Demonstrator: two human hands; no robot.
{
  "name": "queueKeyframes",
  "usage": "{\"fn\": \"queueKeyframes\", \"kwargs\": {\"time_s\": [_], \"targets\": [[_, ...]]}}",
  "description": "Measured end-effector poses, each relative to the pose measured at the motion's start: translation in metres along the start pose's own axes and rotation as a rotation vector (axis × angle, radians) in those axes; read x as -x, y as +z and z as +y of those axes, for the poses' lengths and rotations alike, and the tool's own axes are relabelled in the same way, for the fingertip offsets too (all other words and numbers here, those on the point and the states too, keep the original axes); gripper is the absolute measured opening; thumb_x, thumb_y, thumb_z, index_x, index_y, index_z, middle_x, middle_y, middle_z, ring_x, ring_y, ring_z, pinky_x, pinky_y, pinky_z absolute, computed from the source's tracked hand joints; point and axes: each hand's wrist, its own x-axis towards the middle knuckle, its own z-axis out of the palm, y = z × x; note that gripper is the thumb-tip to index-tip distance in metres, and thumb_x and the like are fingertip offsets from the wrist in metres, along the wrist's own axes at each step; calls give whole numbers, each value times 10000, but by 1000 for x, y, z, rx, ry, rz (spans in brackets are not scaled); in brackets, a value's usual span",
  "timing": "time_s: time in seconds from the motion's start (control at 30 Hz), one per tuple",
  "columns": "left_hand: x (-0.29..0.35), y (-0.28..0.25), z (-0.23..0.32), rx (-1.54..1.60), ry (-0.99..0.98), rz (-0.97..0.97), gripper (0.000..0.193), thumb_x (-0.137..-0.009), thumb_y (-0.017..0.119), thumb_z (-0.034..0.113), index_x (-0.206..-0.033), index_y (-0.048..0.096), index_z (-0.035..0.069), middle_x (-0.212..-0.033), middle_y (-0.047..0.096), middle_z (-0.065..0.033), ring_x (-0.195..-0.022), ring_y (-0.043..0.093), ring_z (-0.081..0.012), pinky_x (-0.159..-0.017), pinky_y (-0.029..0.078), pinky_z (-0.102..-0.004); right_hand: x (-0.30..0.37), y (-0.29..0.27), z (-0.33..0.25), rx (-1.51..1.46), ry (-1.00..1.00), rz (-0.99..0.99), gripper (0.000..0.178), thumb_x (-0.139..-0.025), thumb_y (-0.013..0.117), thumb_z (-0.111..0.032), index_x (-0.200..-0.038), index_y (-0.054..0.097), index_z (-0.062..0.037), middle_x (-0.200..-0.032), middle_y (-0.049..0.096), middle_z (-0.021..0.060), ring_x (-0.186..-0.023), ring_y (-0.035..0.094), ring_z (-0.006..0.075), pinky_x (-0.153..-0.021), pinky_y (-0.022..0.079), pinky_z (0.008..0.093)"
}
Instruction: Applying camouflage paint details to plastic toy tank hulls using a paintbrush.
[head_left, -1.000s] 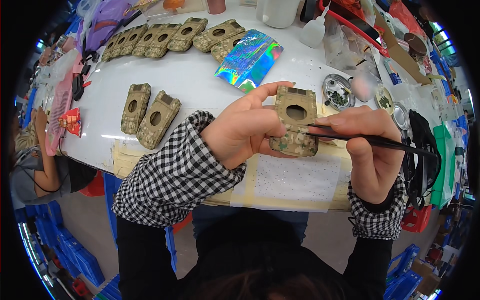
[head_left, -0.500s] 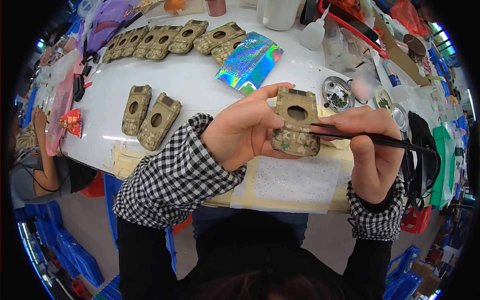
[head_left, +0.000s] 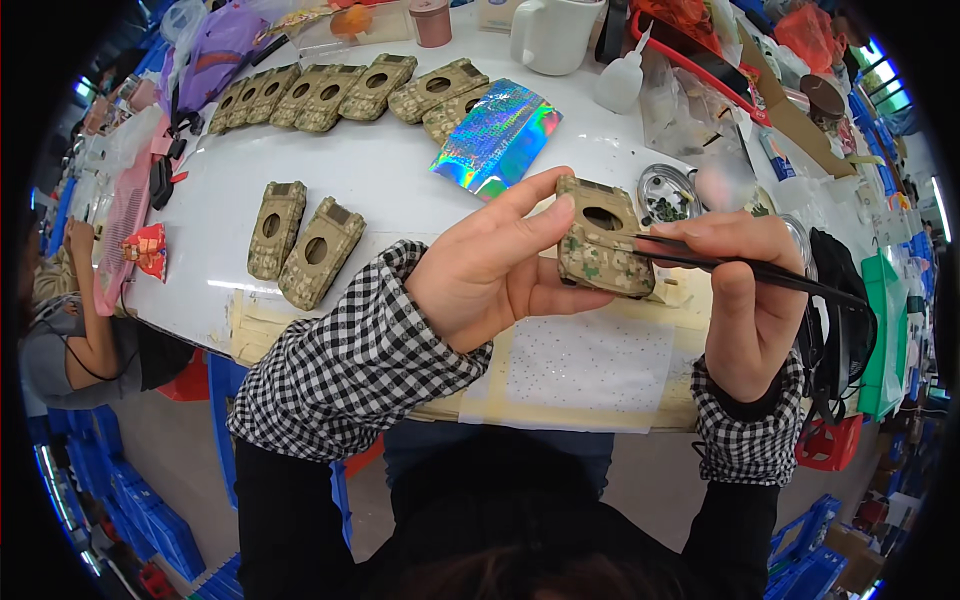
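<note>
My left hand (head_left: 495,260) is closed around a camouflage toy tank hull (head_left: 604,240), which has a round hole in its top. Black tweezers (head_left: 755,272) are pinched in my right hand (head_left: 748,300), their tips at the hull's right side near the hole. Whether the tips hold anything is too small to tell. Below the hull lies a white sheet (head_left: 585,372) strewn with tiny dark specks. Two more hulls, one (head_left: 275,232) beside a second (head_left: 320,253), rest on the table left of my hand. A shiny holographic pouch (head_left: 500,135) lies beyond.
A row of similar hulls (head_left: 330,92) lines the far left. A round metal dish (head_left: 668,195) with small green pieces sits beyond my right hand, near a squeeze bottle (head_left: 622,80) and a white pitcher (head_left: 560,38). Another person's arm (head_left: 92,335) is at far left.
The hull has tilted in my left hand, its near end raised, and my left thumb has shifted up along its edge. The tweezers stay at its right side.
</note>
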Motion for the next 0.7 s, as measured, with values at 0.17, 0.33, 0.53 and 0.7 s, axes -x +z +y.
{"fn": "queueKeyframes", "kwargs": {"time_s": [0.17, 0.33, 0.53, 0.7], "targets": [[0, 0, -1, -8, 6, 26, 471, -997, 338, 281, -1410, 219, 86, -1299, 467, -155, -1130, 554, -264, -904, 528, -334, 1, -1, 2, 27, 7, -11, 191, -923, 535, -114, -1024, 550, 48, -1002, 615, 157, -898, 613, 204, -819, 476, 297], [-2, 3, 1, 0, 6, 56, 455, -998, 337, 283, -1397, 242, 89, -1301, 466, -158, -1122, 559, -285, -903, 529, -331, 3, -11, -3, 211, -104, 23, 221, -919, 550, -151, -1022, 571, 43, -994, 623, 149, -896, 611, 221, -825, 461, 316], [-4, 0, 1, 9, 26, 84, 437, -998, 336, 274, -1381, 259, 78, -1299, 466, -158, -1121, 556, -312, -900, 533, -335, 27, -29, -21, 599, -32, 102, 158, -896, 548, -115, -980, 590, 11, -906, 623, 172, -846, 591, 230, -767, 449, 302], [-5, 2, -1, -17, 35, 106, 425, -1000, 321, 271, -1365, 270, 59, -1296, 469, -170, -1120, 549, -348, -894, 539, -336, 34, -26, -11, 992, 24, 46, 224, -672, 707, 28, -879, 654, -38, -810, 608, 112, -825, 578, 274, -718, 467, 345]]}}
